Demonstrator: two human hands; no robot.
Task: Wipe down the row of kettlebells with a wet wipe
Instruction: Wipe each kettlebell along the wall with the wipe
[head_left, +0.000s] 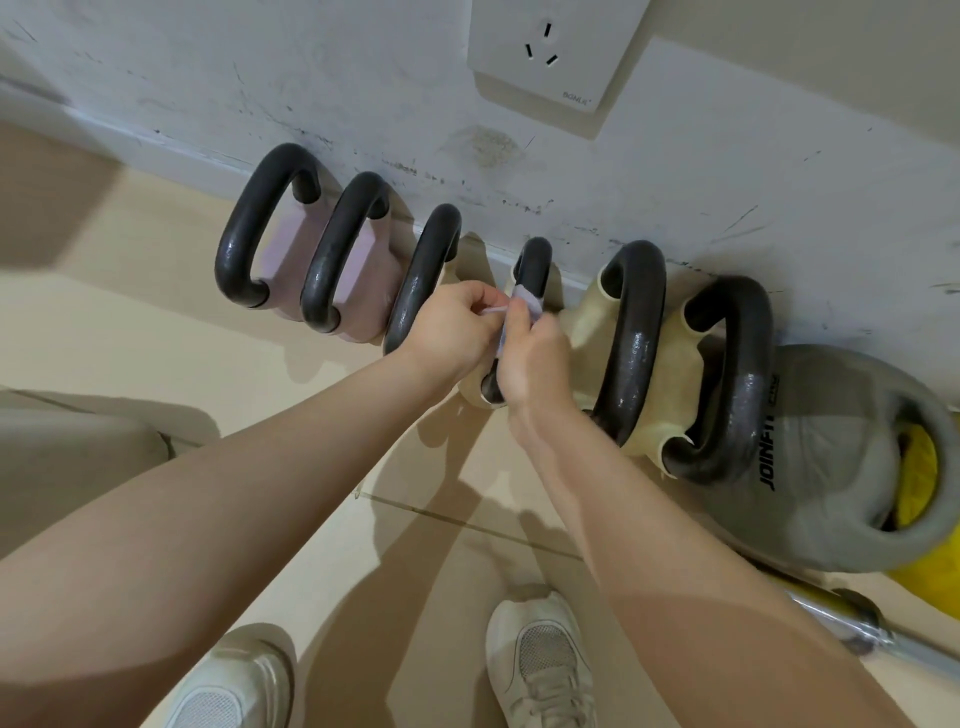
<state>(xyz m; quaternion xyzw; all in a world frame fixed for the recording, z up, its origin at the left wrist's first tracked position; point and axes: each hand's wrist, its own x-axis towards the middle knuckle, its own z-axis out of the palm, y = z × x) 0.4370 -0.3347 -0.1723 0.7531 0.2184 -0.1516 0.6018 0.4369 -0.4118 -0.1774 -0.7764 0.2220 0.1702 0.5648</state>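
A row of kettlebells with black handles stands on the floor against the wall. Two at the left have pink bodies (291, 249); those to their right have cream bodies (587, 322). A small pale wet wipe (524, 301) is wrapped on the fourth black handle (535, 260). My right hand (535, 358) grips that handle over the wipe. My left hand (452, 327) pinches the wipe's free end just left of it, in front of the third handle (421, 280).
A large grey kettlebell (831, 457) marked JOINFIT lies at the right end over something yellow (919, 483). A chrome bar (852, 623) lies on the floor lower right. A wall socket (550, 52) is above. My white shoes (540, 660) stand on beige tiles.
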